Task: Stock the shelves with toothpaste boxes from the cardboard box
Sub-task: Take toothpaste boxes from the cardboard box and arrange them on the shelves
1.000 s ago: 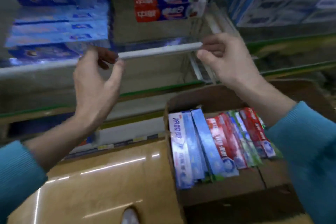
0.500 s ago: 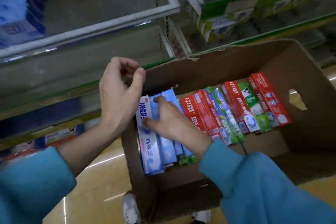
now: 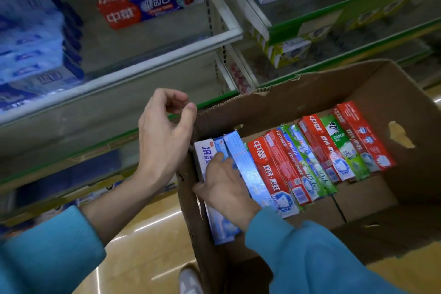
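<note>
since half a second ago little has shifted; right hand (image 3: 225,186) still lies inside the cardboard box (image 3: 393,93), fingers curled onto the pale blue toothpaste boxes (image 3: 235,159) at its left end; left hand (image 3: 164,136) hovers just beside them over the rim, loosely curled, holding nothing; shelves (image 3: 152,67) beyond.

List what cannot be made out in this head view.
- Right hand fingers: tucked among the pale blue toothpaste boxes, grip unclear.
- Brown cardboard box near corner: covered by the teal sleeve.
- Blue stacked cartons on the left shelf: print blurred.
- White shoe: cut off by the bottom edge.
</note>
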Motion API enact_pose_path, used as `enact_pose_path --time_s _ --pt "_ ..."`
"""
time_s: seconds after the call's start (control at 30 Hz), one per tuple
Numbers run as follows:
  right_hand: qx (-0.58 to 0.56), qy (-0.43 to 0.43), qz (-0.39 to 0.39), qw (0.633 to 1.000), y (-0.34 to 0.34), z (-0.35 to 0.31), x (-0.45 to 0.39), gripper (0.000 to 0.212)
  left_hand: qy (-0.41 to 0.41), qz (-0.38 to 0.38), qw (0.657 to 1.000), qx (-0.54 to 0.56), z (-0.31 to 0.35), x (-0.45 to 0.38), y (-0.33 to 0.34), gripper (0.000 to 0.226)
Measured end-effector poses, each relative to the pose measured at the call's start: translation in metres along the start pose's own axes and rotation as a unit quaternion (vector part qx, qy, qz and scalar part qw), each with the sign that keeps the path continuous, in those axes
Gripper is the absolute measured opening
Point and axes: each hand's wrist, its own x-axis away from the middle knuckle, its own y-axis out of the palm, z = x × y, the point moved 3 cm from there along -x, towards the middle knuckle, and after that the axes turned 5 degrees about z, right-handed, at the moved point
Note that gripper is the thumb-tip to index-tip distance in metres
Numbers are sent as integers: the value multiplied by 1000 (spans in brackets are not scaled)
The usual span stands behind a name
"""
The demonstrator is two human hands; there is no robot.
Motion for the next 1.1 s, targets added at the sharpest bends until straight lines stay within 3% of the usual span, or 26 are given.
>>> enact_pose_path --time_s 0.2,0.33,0.5,0.7,0.93,1.1 --pt "-64 -56 53 995 -47 -8 26 53 -51 -137 988 -53 -8 4 14 39" --pt "-67 -112 89 987 -99 -3 48 46 -67 -123 987 -79 11 4 24 34" --pt "-30 -170 122 977 -170 26 60 41 -103 -128 986 27 64 4 50 23" --pt "-24 -229 192 954 -265 91 64 52 -206 -101 949 216 148 9 104 18" --pt "-89 -124 333 931 -381 202 34 44 -204 -47 911 356 236 8 168 33" --pt "-215 -67 371 901 -435 254 15 38 -184 -35 895 405 281 12 211 36"
